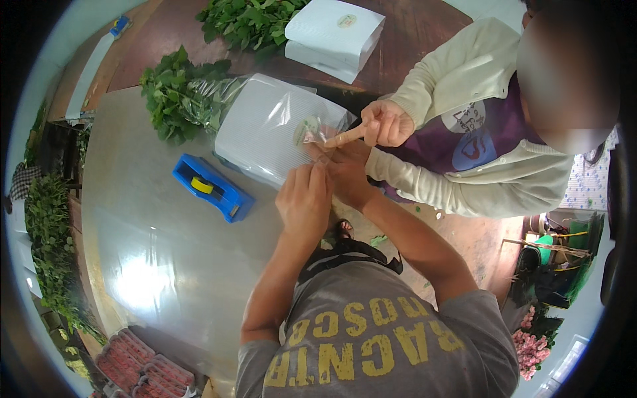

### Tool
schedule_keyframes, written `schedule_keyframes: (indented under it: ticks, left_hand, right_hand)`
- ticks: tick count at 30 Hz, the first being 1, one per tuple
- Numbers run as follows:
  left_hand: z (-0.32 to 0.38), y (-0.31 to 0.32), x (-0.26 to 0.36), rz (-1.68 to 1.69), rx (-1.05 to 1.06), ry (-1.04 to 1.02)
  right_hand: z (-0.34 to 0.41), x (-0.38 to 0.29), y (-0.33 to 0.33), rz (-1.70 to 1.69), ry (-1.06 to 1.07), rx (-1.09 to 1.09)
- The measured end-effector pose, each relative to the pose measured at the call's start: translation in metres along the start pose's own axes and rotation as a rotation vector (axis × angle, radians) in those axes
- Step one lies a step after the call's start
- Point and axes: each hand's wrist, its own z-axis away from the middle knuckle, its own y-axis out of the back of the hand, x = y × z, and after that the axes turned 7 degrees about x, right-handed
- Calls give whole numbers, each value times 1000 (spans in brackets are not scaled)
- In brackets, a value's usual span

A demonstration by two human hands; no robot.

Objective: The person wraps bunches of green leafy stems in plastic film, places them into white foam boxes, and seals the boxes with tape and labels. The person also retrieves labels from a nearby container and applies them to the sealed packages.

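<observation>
A bunch of leafy green stems (171,97) is wrapped in white corrugated sheet (254,119) and covered by a clear plastic sleeve (281,112). The bundle lies across the table, leaves to the left, with a round sticker (306,132) near its closer end. My left hand (303,196) pinches the sleeve's end edge between thumb and fingers. Right beside it, my right hand (351,176) grips the same end, its fingers partly hidden by plastic. A co-worker's hand (383,124) touches the plastic there with an extended index finger. A blue tape dispenser (214,189) with a yellow core sits left of my hands.
The grey metal table (164,239) runs to my left. Beyond it, a brown table (164,35) holds another white-wrapped bundle (328,37) and a second tape dispenser (119,26). Pink-red packed flowers (129,358) sit lower left. The co-worker (463,124) stands close at right.
</observation>
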Motion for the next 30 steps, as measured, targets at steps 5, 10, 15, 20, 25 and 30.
schedule_keyframes:
  ticks: [5, 10, 15, 20, 25, 30]
  left_hand:
    - [3, -2, -2, -65, 21, -79]
    - [4, -1, 0, -50, -3, -67]
    - [6, 0, 3, -55, -16, -55]
    - [4, 1, 9, -17, -15, -24]
    - [7, 2, 14, -33, -16, -12]
    - [9, -2, 14, -42, 11, -53]
  right_hand:
    - [-8, 9, 6, 7, 197, -273]
    - [-7, 24, 6, -164, 234, -501]
    - [-25, 30, 8, 7, 262, -527]
    - [-33, 30, 18, 38, 170, -522]
    - [-28, 32, 22, 63, 146, -369]
    - [-26, 28, 28, 68, 165, -304]
